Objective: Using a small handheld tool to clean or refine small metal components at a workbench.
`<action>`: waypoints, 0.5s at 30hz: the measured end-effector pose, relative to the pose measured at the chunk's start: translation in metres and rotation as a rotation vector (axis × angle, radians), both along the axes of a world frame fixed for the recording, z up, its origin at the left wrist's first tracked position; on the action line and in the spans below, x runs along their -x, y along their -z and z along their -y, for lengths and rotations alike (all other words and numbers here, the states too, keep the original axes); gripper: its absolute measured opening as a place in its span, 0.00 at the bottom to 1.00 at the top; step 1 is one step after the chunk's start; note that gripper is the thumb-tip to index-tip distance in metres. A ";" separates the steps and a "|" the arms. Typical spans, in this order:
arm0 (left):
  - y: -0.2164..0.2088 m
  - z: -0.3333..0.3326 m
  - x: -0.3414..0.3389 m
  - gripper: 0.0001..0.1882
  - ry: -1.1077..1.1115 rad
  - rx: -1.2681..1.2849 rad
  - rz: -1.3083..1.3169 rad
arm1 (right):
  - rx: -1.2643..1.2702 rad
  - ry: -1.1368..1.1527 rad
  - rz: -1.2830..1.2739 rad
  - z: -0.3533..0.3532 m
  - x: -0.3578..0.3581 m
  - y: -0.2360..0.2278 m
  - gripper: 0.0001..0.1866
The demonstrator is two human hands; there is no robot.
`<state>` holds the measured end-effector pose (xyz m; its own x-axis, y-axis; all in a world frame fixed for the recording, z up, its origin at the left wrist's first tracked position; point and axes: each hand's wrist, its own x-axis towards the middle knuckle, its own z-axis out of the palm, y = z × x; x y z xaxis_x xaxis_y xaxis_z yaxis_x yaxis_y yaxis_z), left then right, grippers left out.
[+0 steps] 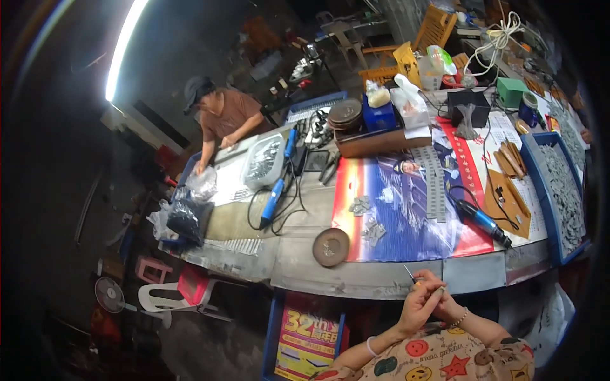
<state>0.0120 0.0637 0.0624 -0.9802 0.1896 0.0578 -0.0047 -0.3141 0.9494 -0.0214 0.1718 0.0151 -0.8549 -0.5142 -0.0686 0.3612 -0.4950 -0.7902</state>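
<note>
My left hand [416, 307] and my right hand [450, 307] are brought together just off the table's near edge, in front of my body. The fingers of both are closed and overlap. Out of them, up and to the left, pokes a thin metal rod [408, 272]; which hand grips it I cannot tell. A small light piece may show at the fingertips, too small to make out. Beyond my hands lies a blue and black corded power tool [483, 223]. Small grey metal plates [373, 230] sit in loose piles on the colourful poster sheet [406, 244].
A brown round dish [331, 247] stands near the table edge. Rows of grey strips [434, 184] lie on the poster. On the right, a blue crate [551, 219] holds many grey parts. Across the table a person [229, 117] handles a plastic bag [202, 184] beside a clear bin [264, 166].
</note>
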 end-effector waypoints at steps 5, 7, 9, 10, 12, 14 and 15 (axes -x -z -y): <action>0.006 0.009 -0.003 0.12 -0.007 -0.218 0.160 | -0.188 -0.049 0.113 -0.006 0.000 -0.031 0.21; 0.009 0.012 -0.006 0.13 -0.061 -0.161 0.168 | -0.207 -0.053 0.169 -0.007 0.004 -0.048 0.22; 0.009 0.017 -0.010 0.13 -0.091 -0.144 0.228 | -0.278 -0.014 0.197 -0.007 0.006 -0.042 0.19; 0.005 0.019 -0.011 0.12 -0.116 -0.117 0.287 | -0.338 -0.011 0.195 -0.009 0.008 -0.045 0.17; 0.006 0.024 -0.010 0.12 -0.131 -0.102 0.347 | -0.404 -0.002 0.078 -0.015 0.007 -0.055 0.15; 0.012 0.030 -0.011 0.13 -0.128 -0.128 0.366 | -0.434 -0.020 0.039 -0.021 0.005 -0.065 0.15; 0.014 0.032 -0.009 0.13 -0.139 -0.130 0.383 | -0.440 -0.008 0.057 -0.026 0.004 -0.060 0.15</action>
<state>0.0206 0.0319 0.0488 -0.9513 0.0692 -0.3005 -0.2983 -0.4536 0.8398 -0.0250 0.1975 0.0753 -0.8394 -0.4325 -0.3293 0.4127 -0.1126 -0.9039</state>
